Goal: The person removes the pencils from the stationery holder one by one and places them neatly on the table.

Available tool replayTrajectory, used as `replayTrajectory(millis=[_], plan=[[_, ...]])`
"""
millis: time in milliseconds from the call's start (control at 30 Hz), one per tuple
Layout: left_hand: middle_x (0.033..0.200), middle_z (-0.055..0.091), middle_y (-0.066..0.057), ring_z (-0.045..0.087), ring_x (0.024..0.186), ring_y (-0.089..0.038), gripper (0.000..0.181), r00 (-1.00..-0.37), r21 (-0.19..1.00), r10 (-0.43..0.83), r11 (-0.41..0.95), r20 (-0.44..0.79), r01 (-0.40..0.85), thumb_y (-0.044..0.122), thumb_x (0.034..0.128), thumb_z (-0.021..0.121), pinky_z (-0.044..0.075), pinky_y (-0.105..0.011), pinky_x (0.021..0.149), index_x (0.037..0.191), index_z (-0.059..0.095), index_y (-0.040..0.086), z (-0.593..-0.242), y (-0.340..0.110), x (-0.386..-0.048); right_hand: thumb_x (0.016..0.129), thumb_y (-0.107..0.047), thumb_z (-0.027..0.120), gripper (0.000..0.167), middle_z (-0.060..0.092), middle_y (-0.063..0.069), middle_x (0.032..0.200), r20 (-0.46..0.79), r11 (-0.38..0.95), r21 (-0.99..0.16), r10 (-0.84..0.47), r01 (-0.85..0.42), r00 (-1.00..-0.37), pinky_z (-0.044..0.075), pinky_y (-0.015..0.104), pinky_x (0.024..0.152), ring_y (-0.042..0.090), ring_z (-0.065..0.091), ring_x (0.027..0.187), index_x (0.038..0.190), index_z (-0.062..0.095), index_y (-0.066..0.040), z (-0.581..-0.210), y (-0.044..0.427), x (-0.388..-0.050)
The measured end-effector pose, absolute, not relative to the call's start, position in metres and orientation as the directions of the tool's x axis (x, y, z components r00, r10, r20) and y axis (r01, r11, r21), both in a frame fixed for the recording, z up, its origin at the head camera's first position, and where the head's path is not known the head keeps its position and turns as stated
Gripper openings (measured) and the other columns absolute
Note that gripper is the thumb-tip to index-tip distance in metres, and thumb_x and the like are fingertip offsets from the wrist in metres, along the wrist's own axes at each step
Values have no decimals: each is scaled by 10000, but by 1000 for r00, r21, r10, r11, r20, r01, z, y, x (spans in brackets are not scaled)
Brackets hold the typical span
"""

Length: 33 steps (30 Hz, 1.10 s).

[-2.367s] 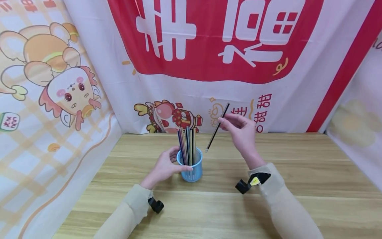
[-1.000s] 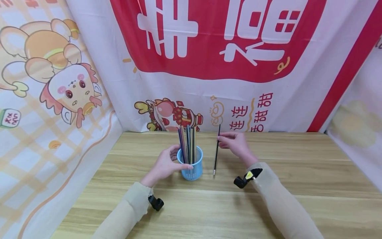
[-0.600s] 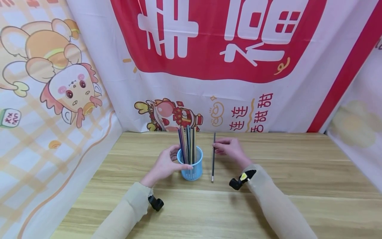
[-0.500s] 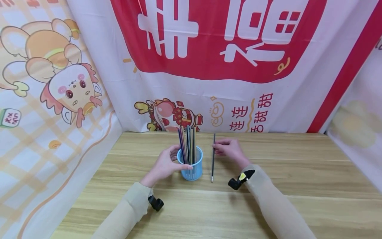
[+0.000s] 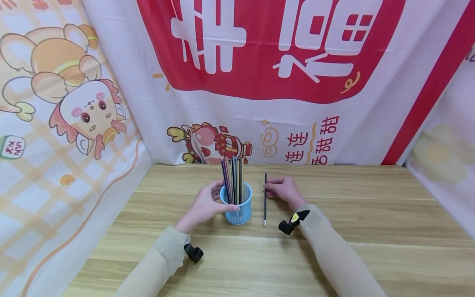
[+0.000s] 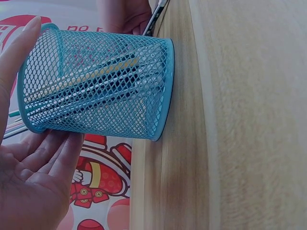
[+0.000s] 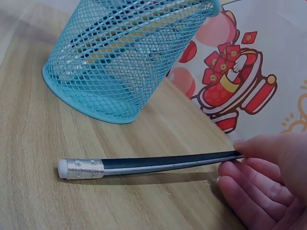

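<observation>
Pencil [image 7: 172, 164], dark with a paler stripe, sits in a narrow pinch between the thumb and fingers of my right hand [image 5: 285, 190], just to the right of the cup [image 5: 245, 215], with its eraser [image 7: 63, 169] end towards the near side. As I judge it, what is done is that this one is outside the cup, low and almost flat over the table [image 5: 237, 264]; what is left is the release, since my pinch is on it. I cannot tell whether its far end touches the wood. My left hand [image 5: 205, 206] is spread wider, holding the upright cup from the left, thumb across its near side, and a bundle of other pencils [image 5: 240, 181] stands inside. Beyond everything, at the far edge, hangs a printed cloth [image 5: 222, 111]. From my head I see the pencil's far tip past my fingertips, which the right wrist view hides; that view instead shows the metal band [image 7: 85, 168] and white eraser clearly. Only the left wrist view shows my left fingers reaching along the cup's far side, and there most of the held pencil is out of sight.
</observation>
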<state>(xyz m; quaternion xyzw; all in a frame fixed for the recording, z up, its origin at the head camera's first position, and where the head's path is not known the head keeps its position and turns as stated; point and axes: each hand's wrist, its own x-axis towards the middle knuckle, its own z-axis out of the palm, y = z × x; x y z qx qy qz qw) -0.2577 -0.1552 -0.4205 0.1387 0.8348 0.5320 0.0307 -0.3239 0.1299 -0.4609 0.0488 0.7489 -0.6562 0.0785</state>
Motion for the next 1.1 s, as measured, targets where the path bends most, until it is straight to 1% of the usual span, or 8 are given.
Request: replayTrajectory(millis=[300, 600, 900, 1100], plan=[[1411, 573, -93, 545, 1285, -276, 969, -960, 897, 264, 397, 93, 196, 373, 672, 970, 424, -457, 1111, 1463, 493, 82, -421, -155, -258, 898, -56, 773, 253, 737, 154, 911, -202, 166, -965, 29, 204, -979, 627, 305, 686, 172, 706, 699, 1120, 723, 53, -461, 125, -324], [1413, 571, -87, 545, 1285, -269, 961, -960, 894, 264, 402, 94, 198, 381, 674, 968, 423, -451, 1112, 1460, 499, 90, -420, -155, -258, 855, -45, 805, 208, 733, 147, 836, -168, 237, -953, 98, 187, -981, 621, 292, 620, 192, 704, 662, 1035, 749, 44, -457, 117, -320], [1412, 573, -74, 551, 1279, -260, 983, -960, 894, 264, 402, 94, 198, 416, 660, 968, 435, -448, 1102, 1461, 499, 92, -421, -155, -258, 849, -69, 820, 196, 731, 120, 827, -166, 305, -931, 128, 198, -978, 613, 275, 616, 184, 697, 671, 1022, 766, 5, -456, 114, -320], [1394, 583, -60, 561, 1264, -247, 1000, -960, 894, 263, 402, 95, 198, 446, 635, 974, 445, -440, 1094, 1452, 511, 102, -423, -156, -260, 848, -69, 820, 221, 731, 117, 831, -157, 315, -929, 132, 192, -979, 612, 272, 618, 178, 695, 671, 1045, 764, 12, -456, 113, -319]])
